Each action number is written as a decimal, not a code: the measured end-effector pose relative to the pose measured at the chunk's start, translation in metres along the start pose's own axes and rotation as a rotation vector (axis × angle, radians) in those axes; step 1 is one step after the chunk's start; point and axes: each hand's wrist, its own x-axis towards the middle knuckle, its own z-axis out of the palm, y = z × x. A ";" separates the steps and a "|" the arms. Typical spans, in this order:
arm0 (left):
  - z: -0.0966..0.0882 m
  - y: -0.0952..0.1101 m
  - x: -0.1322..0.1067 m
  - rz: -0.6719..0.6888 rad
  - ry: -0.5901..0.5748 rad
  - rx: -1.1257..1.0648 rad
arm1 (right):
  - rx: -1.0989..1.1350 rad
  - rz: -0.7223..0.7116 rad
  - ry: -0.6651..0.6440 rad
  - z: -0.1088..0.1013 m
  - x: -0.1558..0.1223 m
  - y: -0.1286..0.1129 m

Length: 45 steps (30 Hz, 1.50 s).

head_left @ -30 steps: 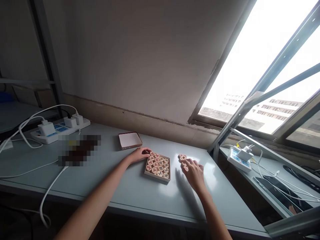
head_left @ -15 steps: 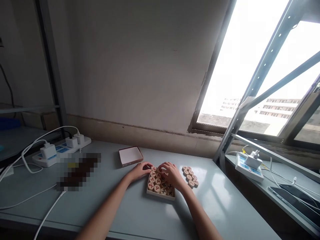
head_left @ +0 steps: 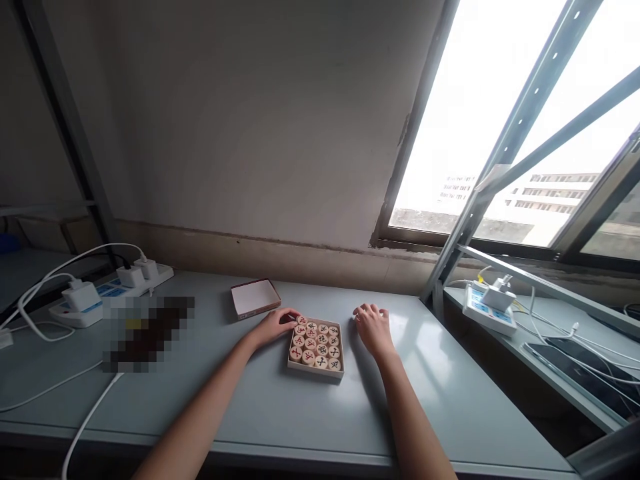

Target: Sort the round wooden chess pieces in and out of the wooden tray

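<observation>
Round wooden xiangqi pieces (head_left: pixel 310 344) with red and black characters stand in rows in a shallow pale box (head_left: pixel 315 370). My left hand (head_left: pixel 273 325) is at the box's far left corner, fingers and thumb bent around it beside the corner piece. To the right of the box, my right hand (head_left: pixel 374 327) is palm down over the table, its fingers curled downward. What lies beneath this hand is hidden; no loose pieces show around it. Behind my left hand lies the box lid (head_left: pixel 256 299), white inside with a dark red rim.
The grey table (head_left: pixel 260 413) meets a wall at the back. On the left are a power strip (head_left: pixel 113 293) with white chargers and cables, and a blurred-out item (head_left: pixel 150 333). A metal frame post (head_left: pixel 470 220), another power strip (head_left: pixel 487 310) and a dark device (head_left: pixel 585 373) are on the right.
My right hand has moved from above the box to the right, over the spot where several loose pieces stood. My left hand stays at the box corner. The camera view has shifted slightly.
</observation>
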 end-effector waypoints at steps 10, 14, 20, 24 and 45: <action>-0.001 0.006 -0.004 0.018 0.011 -0.004 | 0.554 -0.376 -0.183 -0.030 -0.003 -0.060; -0.001 0.005 -0.004 0.016 0.012 0.003 | 0.605 -0.366 -0.266 -0.029 -0.008 -0.074; -0.001 0.001 -0.001 0.017 -0.001 0.005 | 0.557 -0.269 -0.197 -0.029 -0.004 -0.065; 0.000 -0.001 -0.001 0.012 0.000 0.003 | 0.426 -0.152 -0.109 -0.032 -0.002 -0.039; -0.001 0.003 -0.003 0.017 0.002 -0.026 | 0.815 -0.372 -0.449 -0.040 -0.005 -0.061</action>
